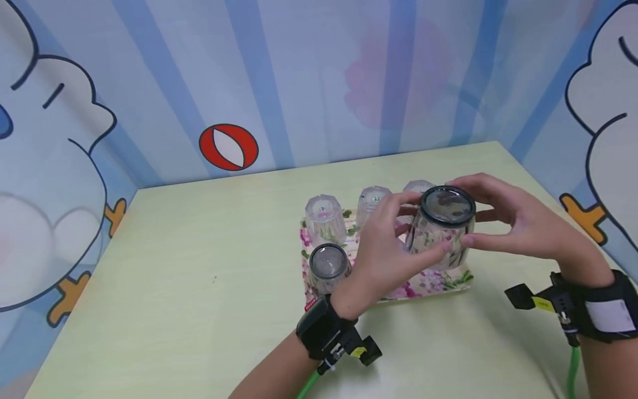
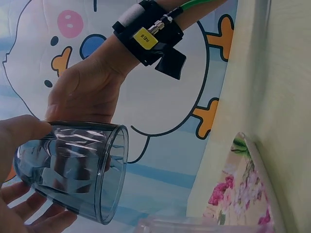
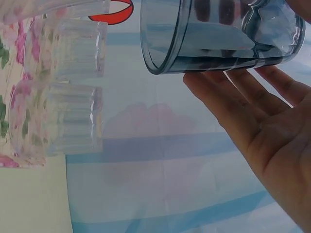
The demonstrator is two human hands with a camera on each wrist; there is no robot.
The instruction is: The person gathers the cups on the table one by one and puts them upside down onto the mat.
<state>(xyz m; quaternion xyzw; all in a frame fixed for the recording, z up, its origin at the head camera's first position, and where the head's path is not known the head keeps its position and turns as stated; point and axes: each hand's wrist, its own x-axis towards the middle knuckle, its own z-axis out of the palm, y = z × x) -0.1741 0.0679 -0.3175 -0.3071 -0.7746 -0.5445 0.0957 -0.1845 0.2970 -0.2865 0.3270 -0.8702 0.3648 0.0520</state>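
A smoky grey drinking glass is upside down, base up, over the right part of a floral tray. My left hand grips it from the left, thumb across the near side. On the other side my right hand holds it between thumb and fingers. In the left wrist view the glass has its wide rim toward the table side. Beside my left wrist, another dark-based glass stands upside down on the tray, partly covered by that hand.
Along the tray's back stand clear faceted glasses: one at the left, a middle one and one at the right, half hidden by the hands. The pale tabletop meets a cartoon-printed backdrop at its back edge.
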